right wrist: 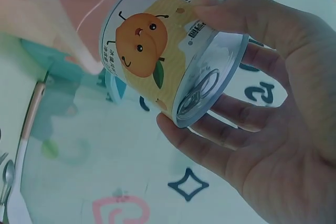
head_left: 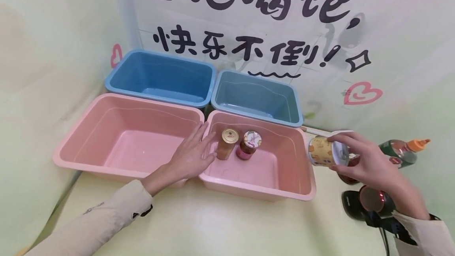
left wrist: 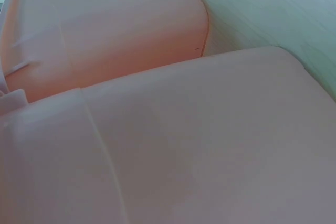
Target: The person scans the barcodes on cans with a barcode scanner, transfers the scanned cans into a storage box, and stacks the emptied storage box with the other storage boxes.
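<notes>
A can (head_left: 321, 151) is held above the right part of the tabletop (head_left: 231, 224), just beside the right pink tub (head_left: 249, 177). It is tipped on its side, long axis roughly crosswise, the pull tab (right wrist: 198, 94) end turned right into the palm, the other end toward the tub. The right hand (head_left: 376, 165) has it in its grip, thumb and fingers around it. The left hand (head_left: 193, 155), fingers spread and grasping nothing, is by the left pink tub (head_left: 135, 145) where the two tubs meet. Two jars (head_left: 247, 147) stand in the right one. Blue tubs (head_left: 256, 94) line the tabletop's back edge; a bottle (head_left: 401, 151) and a black device (head_left: 371, 200) are on the right. The pale wall (head_left: 408, 42) reads "吃饱喝饱, 快乐不倒!" The can's label shows a smiling orange fruit (right wrist: 140, 45); its lettering is only partly visible.
</notes>
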`<state>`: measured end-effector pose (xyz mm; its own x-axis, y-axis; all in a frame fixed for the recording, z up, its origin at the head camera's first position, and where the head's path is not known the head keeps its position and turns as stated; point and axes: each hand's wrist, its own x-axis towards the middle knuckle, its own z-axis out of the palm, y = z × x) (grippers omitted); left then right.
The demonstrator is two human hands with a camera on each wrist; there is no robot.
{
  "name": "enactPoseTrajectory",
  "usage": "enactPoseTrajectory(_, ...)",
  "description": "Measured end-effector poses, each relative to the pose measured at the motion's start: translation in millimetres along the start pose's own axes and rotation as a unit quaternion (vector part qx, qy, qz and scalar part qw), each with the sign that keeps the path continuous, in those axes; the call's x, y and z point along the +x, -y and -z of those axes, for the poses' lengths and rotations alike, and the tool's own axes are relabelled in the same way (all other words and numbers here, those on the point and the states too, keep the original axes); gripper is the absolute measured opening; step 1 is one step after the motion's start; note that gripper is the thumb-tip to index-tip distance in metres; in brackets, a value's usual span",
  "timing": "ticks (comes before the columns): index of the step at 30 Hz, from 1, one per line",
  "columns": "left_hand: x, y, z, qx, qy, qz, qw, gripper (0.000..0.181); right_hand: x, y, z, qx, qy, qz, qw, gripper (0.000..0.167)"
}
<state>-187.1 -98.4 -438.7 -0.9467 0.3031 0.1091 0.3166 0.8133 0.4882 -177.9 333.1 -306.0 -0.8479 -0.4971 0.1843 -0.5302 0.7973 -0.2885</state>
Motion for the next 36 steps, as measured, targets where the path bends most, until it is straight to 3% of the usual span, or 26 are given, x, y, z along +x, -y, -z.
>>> enactPoseTrajectory(8, -8.1, 5.2, -0.5, -0.003, 0.01, 0.024, 0.9997, 0.067, -26.1, -20, -1, -0.014, -0.041, -0.017, 0.9989, 0.07)
enactPoseTrajectory(13, -10.7, 8.3, -0.7, -0.014, 0.011, 0.023, 0.9996, 0.066, -46.5, -32, -3, 0.013, -0.079, -0.022, 0.9965, 0.072)
enactPoseTrajectory(21, -7.1, 7.1, 0.9, -0.02, 0.013, 0.016, 0.9996, 0.066, -69.5, -50, -2, 0.038, -0.102, -0.051, 0.9928, 0.075)
enactPoseTrajectory(30, -6.1, 3.2, 1.1, -0.022, 0.025, 0.017, 0.9993, 0.067, -94.3, -65, -2, 0.065, -0.106, -0.11, 0.9861, 0.073)
enactPoseTrajectory(36, -0.9, 1.3, 2.2, -0.019, 0.026, 0.004, 0.9995, 0.068, -105.8, -63, -5, 0.018, -0.064, -0.164, 0.9842, 0.069)
